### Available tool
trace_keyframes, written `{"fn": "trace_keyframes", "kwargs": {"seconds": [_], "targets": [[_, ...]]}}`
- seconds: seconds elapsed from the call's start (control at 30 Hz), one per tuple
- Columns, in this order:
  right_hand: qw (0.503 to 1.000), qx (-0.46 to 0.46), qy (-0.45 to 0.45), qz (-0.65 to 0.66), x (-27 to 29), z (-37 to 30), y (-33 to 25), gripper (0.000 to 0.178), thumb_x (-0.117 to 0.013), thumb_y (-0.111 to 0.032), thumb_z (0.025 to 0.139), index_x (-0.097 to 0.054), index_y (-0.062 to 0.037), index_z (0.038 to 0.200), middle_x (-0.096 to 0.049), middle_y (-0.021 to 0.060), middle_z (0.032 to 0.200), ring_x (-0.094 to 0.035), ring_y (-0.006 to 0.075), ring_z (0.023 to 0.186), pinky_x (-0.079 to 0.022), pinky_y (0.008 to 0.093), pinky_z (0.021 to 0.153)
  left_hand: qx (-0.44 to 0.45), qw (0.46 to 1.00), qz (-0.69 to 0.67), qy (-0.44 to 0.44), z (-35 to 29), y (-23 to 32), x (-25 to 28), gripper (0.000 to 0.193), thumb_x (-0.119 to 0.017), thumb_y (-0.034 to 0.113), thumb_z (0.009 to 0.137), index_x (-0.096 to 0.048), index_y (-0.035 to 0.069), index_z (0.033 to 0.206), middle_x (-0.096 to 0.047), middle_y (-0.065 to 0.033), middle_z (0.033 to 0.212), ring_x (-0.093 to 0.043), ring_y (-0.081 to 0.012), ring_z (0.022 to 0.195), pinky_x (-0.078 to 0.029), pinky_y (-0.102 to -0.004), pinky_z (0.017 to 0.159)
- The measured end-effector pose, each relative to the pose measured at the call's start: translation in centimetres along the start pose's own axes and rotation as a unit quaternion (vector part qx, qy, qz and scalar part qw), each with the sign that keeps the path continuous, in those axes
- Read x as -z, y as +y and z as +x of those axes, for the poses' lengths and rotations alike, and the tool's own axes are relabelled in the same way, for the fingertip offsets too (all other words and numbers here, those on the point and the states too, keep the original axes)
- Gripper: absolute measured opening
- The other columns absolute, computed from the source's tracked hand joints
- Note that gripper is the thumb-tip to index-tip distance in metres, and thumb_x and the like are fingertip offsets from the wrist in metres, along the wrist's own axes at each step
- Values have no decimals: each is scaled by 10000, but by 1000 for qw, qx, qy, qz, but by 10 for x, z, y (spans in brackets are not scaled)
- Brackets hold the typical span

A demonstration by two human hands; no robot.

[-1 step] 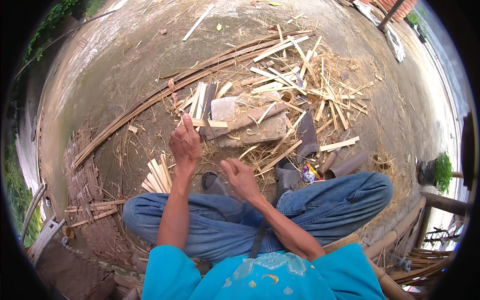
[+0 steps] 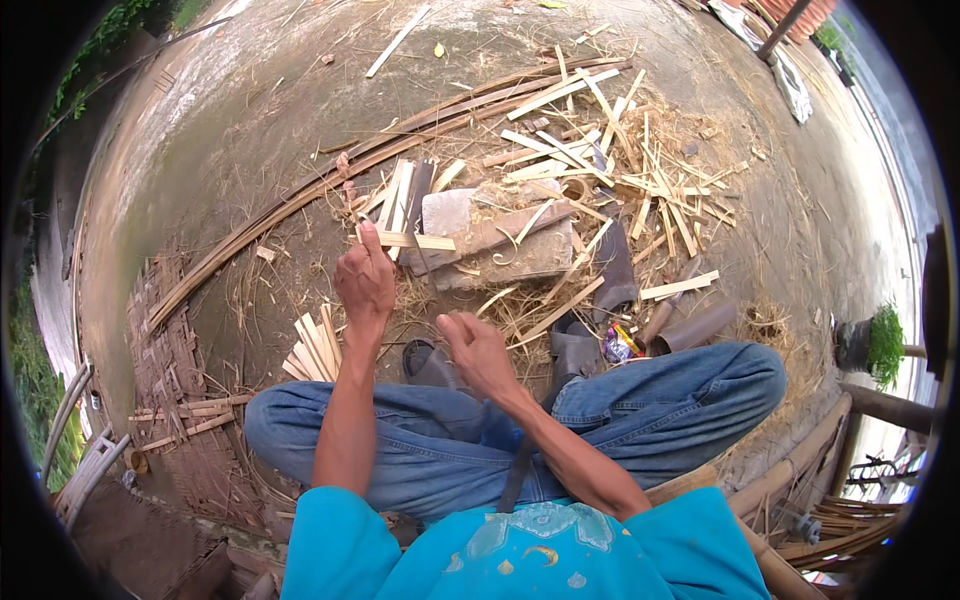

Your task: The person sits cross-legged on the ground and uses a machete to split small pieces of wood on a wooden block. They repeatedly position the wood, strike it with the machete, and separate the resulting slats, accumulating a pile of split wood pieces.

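Note:
I sit cross-legged on bare ground in blue jeans (image 2: 660, 400). My left hand (image 2: 365, 285) is raised in front of me, its fingers pinching one end of a short flat bamboo strip (image 2: 420, 241) that sticks out to the right. Lower down, my right hand (image 2: 480, 350) hovers just above my knees, fingers loosely curled and apart, with nothing visible in it. Just beyond both hands lies a flat stone slab (image 2: 500, 245) covered with shavings.
Long split bamboo strips (image 2: 330, 180) curve across the ground. A heap of offcuts (image 2: 630, 170) lies far right, and a bundle of short strips (image 2: 315, 345) sits by my left knee. A woven mat (image 2: 170, 380) lies left, dark sandals (image 2: 430, 362) by my feet, a potted plant (image 2: 880, 340) at right.

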State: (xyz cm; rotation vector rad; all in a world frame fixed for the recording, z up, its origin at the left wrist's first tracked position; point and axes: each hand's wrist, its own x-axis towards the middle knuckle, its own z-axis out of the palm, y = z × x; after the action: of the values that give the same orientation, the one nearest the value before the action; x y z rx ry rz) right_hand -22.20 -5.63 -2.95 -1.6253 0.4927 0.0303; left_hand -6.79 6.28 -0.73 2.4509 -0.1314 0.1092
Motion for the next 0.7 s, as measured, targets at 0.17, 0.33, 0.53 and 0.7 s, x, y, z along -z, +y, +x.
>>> {"fn": "trace_keyframes", "kwargs": {"seconds": [0.17, 0.33, 0.53, 0.7], "targets": [[998, 35, 27, -34, 2, -1, 14, 438, -638, -391, 1036, -593, 7, 859, -508, 140, 610, -481, 229, 549, -420, 417, 564, -26, 999, -21, 20, 5, 4, -4, 799, -270, 464, 1128, -526, 11, 522, -532, -200, 481, -556, -373, 479, -430, -520, 564], [998, 41, 29, -26, 2, 3, 13, 449, -637, -401, 1034, -595, 9, 857, -521, 146, 621, -496, 231, 560, -426, 416, 574, 16, 1000, 9, -22, 13, -1, -3, 792, -259, 536, 1109, -684, 36, 666, -614, -89, 545, -655, -281, 597, -498, -428, 667], [998, 47, 15, -38, 5, 1, 9, 472, -626, -415, 1039, -591, 17, 851, -535, 169, 630, -498, 234, 566, -428, 426, 580, 13, 999, -32, -1, 13, 2, -1, 790, -255, 515, 1114, -677, 28, 657, -611, -102, 532, -650, -291, 569, -500, -441, 653], [998, 3, 33, -57, 10, 5, 40, 435, -648, -387, 1032, -597, 9, 859, -528, 161, 631, -499, 228, 555, -427, 415, 571, -22, 999, -30, 10, 7, 15, 0, 799, -249, 451, 1131, -597, 19, 556, -580, -149, 487, -612, -337, 489, -485, -486, 593]]}}
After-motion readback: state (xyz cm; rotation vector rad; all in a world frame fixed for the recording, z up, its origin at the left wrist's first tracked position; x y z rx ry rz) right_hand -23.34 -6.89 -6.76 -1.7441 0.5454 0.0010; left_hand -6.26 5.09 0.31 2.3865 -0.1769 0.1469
